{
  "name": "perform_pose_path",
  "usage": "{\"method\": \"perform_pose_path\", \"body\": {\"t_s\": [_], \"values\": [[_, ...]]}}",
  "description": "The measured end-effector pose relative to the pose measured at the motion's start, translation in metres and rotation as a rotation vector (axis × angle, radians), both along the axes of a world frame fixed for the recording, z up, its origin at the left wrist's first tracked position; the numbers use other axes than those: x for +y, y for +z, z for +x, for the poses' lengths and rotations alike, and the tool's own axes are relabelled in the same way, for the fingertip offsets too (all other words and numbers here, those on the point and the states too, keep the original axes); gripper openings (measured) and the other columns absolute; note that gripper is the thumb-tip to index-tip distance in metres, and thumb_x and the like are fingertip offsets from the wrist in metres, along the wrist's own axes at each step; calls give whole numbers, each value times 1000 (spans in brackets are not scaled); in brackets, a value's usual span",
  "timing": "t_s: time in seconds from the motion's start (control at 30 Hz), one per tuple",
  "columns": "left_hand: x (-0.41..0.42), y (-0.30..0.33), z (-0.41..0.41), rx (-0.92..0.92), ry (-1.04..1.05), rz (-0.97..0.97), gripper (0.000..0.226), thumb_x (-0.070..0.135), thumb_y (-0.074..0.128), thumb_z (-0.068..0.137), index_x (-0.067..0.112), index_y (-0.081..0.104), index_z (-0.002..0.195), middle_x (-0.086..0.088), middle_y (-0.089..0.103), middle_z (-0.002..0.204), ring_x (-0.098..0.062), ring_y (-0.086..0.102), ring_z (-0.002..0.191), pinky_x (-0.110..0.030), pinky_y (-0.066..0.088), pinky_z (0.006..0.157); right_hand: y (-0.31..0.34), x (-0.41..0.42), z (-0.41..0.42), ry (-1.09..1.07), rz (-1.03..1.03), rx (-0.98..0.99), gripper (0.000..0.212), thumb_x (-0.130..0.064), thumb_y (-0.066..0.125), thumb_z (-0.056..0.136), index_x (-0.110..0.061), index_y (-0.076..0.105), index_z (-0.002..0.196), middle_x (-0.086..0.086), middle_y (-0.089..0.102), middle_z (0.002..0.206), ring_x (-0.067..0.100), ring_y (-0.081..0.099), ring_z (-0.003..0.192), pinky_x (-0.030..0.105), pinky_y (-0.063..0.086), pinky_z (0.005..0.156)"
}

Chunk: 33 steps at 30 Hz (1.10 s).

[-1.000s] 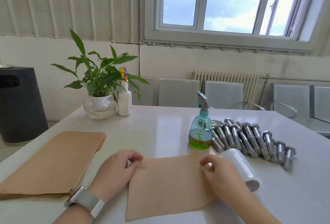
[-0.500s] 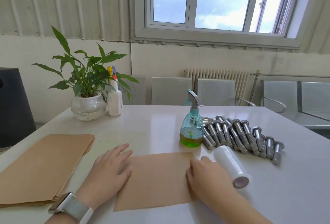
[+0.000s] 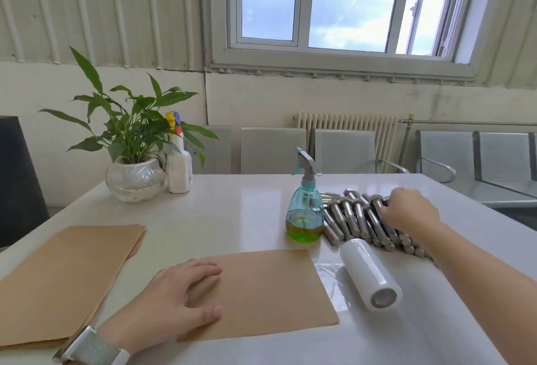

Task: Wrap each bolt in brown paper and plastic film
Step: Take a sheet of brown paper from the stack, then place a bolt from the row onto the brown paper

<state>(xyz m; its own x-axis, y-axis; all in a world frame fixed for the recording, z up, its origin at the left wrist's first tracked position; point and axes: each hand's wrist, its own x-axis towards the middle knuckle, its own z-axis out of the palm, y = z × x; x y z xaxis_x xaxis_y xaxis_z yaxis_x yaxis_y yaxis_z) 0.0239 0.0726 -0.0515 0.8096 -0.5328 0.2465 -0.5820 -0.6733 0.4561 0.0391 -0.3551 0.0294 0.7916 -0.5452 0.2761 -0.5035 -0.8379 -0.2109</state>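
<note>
Head view: a single brown paper sheet (image 3: 261, 292) lies flat near the front edge of the white worktop (image 3: 232, 219), about mid-width. The left hand (image 3: 174, 297) rests palm-down on the sheet's left part, fingers (image 3: 203, 273) extended and slightly spread, gripping nothing. The right hand (image 3: 406, 213) reaches out over the pile of steel bolts (image 3: 348, 222) on the right half of the worktop; its fingers curl down onto the bolts, but whether they have closed on one cannot be told. A roll of plastic film (image 3: 367, 273) lies on its side just right of the sheet, between the sheet and the bolts, with a loose end of film flat on the worktop beside it. A blue spray bottle (image 3: 305, 216) with greenish liquid stands upright just left of the bolts. A stack of brown paper (image 3: 66, 274) lies at the front left corner. A potted plant (image 3: 133, 178) and a white bottle (image 3: 178, 167) stand toward the far left corner.
</note>
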Motion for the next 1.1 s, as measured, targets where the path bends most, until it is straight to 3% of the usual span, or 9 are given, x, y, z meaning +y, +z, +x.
{"method": "perform_pose_path", "body": {"t_s": [0.17,0.27,0.37,0.57,0.67,0.83,0.93,1.0,1.1], "values": [[0,3,-1,29,4,2,59,55,71,79,43,49,132,39,36,134,19,32,126,-12,20,111,-5,-2,17,-5,-3,82,15,-16,57,82,-14,47,71,2,52,74,16,47,61,22,31,49],[0,4,-2,49,6,0,60,57,71,78,44,48,132,38,35,136,15,31,129,-19,20,115,-2,0,24,-21,-5,100,16,-16,58,83,-15,46,72,2,52,76,16,48,63,21,31,50],[1,4,-2,47,3,10,61,59,70,78,46,47,132,39,34,136,20,29,127,-14,19,113,-2,0,30,-31,-15,102,19,-19,60,85,-15,46,72,1,52,76,20,51,68,21,31,51],[-1,5,-1,58,7,8,65,57,70,79,44,43,136,41,32,133,24,26,122,-9,17,107,-4,-3,36,-58,57,1,27,-32,65,83,-12,52,70,3,57,71,18,50,61,21,31,51],[0,4,0,63,23,4,70,54,72,79,41,41,140,34,37,136,13,31,129,-16,21,112,-4,-5,31,-19,104,-81,34,-41,67,84,-11,55,75,4,58,71,19,51,63,24,33,52],[0,4,0,94,32,-7,75,53,73,77,43,35,142,31,41,136,8,36,130,-20,24,113,5,3,8,183,182,-307,19,-29,68,85,-16,60,96,1,62,83,27,56,79,32,40,60],[0,3,0,138,47,-45,86,54,74,74,46,26,145,32,42,137,8,35,131,-19,25,113,24,28,-10,412,229,-457,8,-23,69,85,-25,62,86,-11,68,80,15,64,78,29,45,65],[1,1,1,169,44,-71,92,57,74,72,47,22,147,34,42,136,10,36,130,-16,25,110,37,62,-23,601,207,-437,16,-23,69,85,-35,59,82,-21,66,77,-3,62,73,18,43,63],[1,0,1,205,39,-86,97,58,74,69,49,17,147,35,42,136,5,36,133,-25,25,116,29,118,-31,863,81,-285,4,-30,66,89,-30,66,93,-17,64,83,6,61,76,27,49,71]]}}
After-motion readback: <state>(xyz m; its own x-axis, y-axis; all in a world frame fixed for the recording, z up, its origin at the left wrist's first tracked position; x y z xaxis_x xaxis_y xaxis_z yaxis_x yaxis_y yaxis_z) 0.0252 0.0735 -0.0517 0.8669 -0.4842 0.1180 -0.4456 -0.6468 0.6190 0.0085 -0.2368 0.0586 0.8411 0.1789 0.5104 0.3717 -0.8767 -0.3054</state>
